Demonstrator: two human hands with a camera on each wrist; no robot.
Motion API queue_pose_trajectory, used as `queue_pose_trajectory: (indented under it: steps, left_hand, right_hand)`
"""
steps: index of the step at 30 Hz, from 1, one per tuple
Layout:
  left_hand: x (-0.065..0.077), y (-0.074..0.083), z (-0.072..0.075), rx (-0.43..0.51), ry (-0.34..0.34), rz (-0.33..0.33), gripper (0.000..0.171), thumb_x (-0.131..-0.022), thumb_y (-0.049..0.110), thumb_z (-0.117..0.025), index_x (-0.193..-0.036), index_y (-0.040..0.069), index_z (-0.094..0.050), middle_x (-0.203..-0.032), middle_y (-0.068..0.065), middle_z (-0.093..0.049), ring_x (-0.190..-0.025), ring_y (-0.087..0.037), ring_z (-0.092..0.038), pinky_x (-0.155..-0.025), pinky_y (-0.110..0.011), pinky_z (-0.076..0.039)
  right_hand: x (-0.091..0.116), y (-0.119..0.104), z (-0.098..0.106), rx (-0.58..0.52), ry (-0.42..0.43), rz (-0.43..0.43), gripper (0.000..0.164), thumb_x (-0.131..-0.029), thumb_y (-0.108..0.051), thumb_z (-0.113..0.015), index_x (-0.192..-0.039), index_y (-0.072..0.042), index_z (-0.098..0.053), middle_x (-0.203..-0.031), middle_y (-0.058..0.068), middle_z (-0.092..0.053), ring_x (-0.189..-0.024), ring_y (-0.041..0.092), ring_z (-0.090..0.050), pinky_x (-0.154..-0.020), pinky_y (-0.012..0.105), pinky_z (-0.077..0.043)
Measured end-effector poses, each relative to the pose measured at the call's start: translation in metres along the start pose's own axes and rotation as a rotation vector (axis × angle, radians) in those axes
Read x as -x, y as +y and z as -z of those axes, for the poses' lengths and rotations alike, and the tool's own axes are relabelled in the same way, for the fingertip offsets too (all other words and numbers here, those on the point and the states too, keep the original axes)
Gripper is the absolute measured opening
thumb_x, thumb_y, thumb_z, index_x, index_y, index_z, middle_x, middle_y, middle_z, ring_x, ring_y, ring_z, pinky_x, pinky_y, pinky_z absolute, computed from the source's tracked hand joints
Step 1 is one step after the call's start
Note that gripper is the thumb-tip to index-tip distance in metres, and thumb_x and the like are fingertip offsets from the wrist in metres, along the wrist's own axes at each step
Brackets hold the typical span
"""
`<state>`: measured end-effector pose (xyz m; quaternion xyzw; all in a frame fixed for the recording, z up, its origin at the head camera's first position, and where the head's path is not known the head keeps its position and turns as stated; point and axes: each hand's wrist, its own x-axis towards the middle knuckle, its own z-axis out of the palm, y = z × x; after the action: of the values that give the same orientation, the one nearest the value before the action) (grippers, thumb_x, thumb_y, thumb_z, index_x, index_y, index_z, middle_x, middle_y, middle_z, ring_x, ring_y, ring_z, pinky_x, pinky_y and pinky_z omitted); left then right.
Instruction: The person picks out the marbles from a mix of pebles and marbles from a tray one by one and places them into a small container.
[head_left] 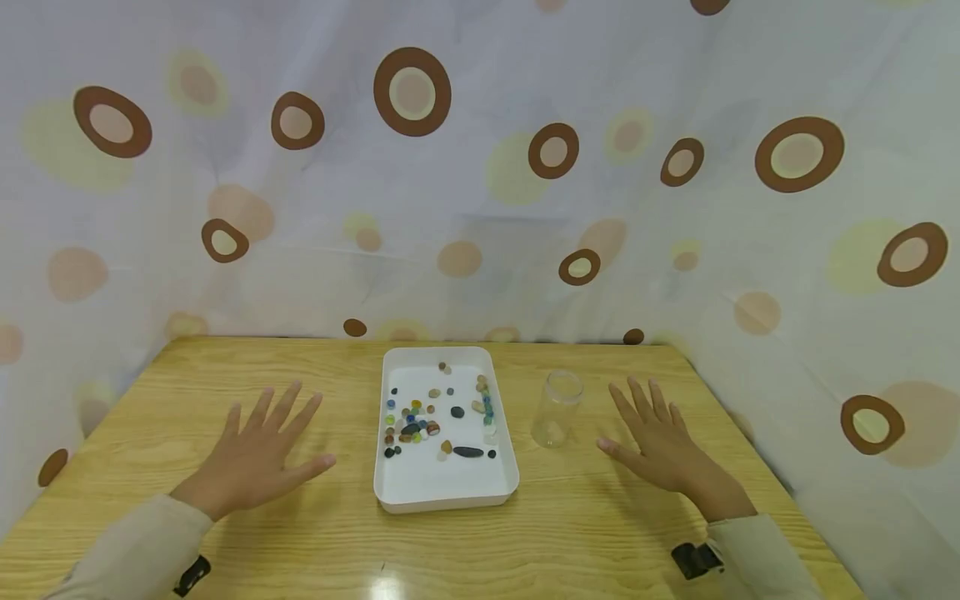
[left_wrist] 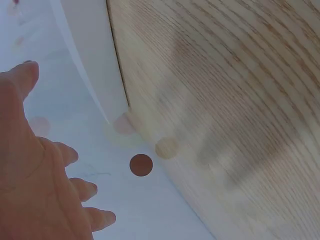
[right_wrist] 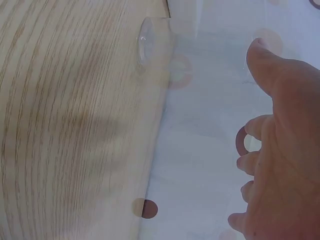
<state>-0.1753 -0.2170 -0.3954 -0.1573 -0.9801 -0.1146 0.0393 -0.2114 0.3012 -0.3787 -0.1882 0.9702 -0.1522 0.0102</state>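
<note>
Both hands hover over a wooden table with fingers spread and nothing held. My left hand is to the left of a white tray. On the other side, my right hand is just right of a clear glass, its fingers apart from it. Scattered in the tray are several small stones and glass beads, among them a long dark pebble and a rounder dark pebble. The right wrist view shows the glass beyond the thumb. In the left wrist view the tray's side shows beyond the fingers.
The wooden table runs back to a pale curtain patterned with brown rings and spots, which also closes off both sides. Black straps sit at both wrists, by the light sleeves.
</note>
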Motion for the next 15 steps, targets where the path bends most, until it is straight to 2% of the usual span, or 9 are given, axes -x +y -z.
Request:
queue_pose_trajectory:
  steps: [5,12,15]
  left_hand:
    - [-0.004,0.011,-0.008,0.021,0.012,-0.031,0.088,-0.089,0.067,-0.048,-0.154,0.013,-0.023,-0.159,-0.021,-0.010,-0.141,-0.050,-0.009,-0.104,-0.074,-0.004]
    - [-0.014,0.045,-0.034,0.020,0.023,-0.140,0.097,-0.089,0.070,-0.044,-0.152,0.000,-0.019,-0.159,-0.021,-0.007,-0.145,-0.041,-0.008,-0.109,-0.067,-0.011]
    - [-0.017,0.056,-0.044,0.028,-0.001,-0.151,0.100,-0.089,0.071,-0.042,-0.151,-0.003,-0.018,-0.159,-0.020,-0.007,-0.146,-0.038,-0.008,-0.112,-0.064,-0.010]
  right_hand:
    - [0.000,-0.001,0.000,-0.007,-0.007,-0.002,0.083,-0.096,-0.051,-0.049,-0.156,-0.014,-0.004,-0.157,0.027,0.007,-0.140,0.047,0.019,-0.105,0.072,0.007]
    - [-0.002,-0.002,-0.001,-0.016,-0.008,0.002,0.083,-0.096,-0.050,-0.049,-0.155,-0.011,-0.007,-0.157,0.027,0.006,-0.141,0.047,0.018,-0.104,0.072,0.006]
    - [-0.004,-0.003,-0.002,-0.005,-0.007,0.003,0.083,-0.096,-0.051,-0.049,-0.156,-0.011,-0.007,-0.157,0.026,0.006,-0.141,0.047,0.017,-0.105,0.072,0.005]
